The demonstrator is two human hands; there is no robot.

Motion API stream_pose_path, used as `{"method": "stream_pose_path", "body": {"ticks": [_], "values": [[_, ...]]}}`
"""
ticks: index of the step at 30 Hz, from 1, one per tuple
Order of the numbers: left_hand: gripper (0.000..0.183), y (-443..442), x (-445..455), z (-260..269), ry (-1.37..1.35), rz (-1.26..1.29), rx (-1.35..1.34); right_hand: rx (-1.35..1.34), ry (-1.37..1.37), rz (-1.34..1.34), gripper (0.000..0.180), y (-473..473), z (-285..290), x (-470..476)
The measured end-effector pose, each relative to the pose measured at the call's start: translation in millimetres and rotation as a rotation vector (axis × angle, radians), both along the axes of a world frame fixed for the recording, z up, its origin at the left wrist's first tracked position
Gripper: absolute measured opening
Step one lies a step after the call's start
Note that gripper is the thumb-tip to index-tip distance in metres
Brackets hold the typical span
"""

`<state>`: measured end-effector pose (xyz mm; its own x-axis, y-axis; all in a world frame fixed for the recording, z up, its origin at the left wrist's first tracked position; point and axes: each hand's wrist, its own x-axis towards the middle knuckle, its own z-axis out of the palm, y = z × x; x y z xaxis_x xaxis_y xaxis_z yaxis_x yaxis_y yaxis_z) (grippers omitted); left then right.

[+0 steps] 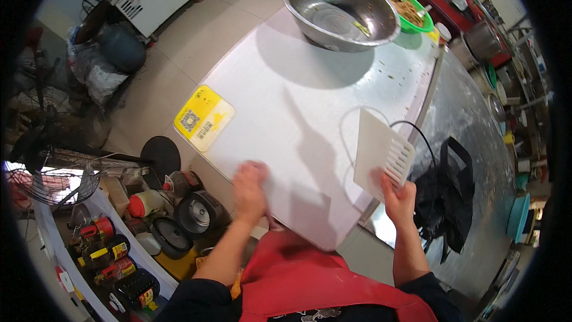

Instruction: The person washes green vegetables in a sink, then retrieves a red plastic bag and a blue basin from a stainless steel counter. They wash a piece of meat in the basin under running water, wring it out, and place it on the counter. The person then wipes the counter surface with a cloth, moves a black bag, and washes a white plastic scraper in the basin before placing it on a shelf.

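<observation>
My right hand (399,201) grips a white plastic dough scraper (373,152) by its slotted handle, holding it up above the right edge of the white tabletop (286,143). Near the table's front left edge is my left hand (250,190), blurred by motion. I see nothing in it, but its fingers are too blurred to make out. A large steel basin (313,40) stands at the table's far end, with a small green scrap on its inner wall. Behind it, a green plastic bowl (422,27) holds a brown, crumbly filling and utensils.
A yellow and white card with printed codes (204,117) lies at the table's left edge. Right of the table, a metal worktop (482,161) carries a black bag (451,201) and a black cable (422,133). Bottles (136,288) and a rice cooker (199,212) stand lower left.
</observation>
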<state>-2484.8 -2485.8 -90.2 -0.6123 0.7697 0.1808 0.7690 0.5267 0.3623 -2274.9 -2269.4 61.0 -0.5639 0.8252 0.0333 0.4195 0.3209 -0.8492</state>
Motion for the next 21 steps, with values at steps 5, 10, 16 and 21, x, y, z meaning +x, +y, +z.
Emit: {"method": "stream_pose_path", "body": {"ticks": [5, 10, 16, 21], "values": [[0.049, 8.5, -145.5, -26.1, 0.193, 0.544, -0.038, -0.094, -0.075, 0.085, 0.016, 0.7, -1.4, 6.4], [0.051, 96.6, -239.7, -7.8, 0.050, 0.693, -0.102, -0.235, 0.002, 0.025, 0.016, -2.0, 5.3, 13.5], [0.041, 237.7, -253.3, 10.8, -0.098, 0.216, -0.044, -0.490, 0.186, -0.136, 0.021, -2.1, -15.9, 41.4], [0.045, 278.1, -183.6, -9.4, 0.164, -0.258, 0.221, -0.425, 0.136, -0.149, 0.016, 2.8, -12.1, 39.8]]}}
